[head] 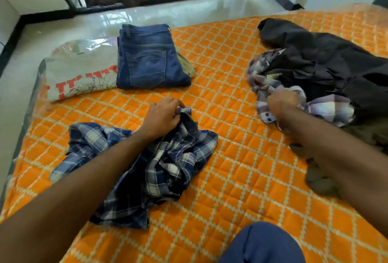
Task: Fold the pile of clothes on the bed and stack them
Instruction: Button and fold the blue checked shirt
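Orange quilted bed (241,157), carrying: dark clothes pile (327,67), far right; folded jeans (147,61) atop stack, far left; crumpled blue plaid shirt (159,164), centre, pinched by left hand (162,116); pale checked shirt (327,108), clutched by right hand (282,103).

R hand (282,105) motion-blurred; dark clothes (336,69) cut off at edge.

Only one thing bears lettering: the grey T-shirt (79,71), folded at the far left of the bed, has large red block letters above a line drawing, upside down and partly hidden, so no word reads.
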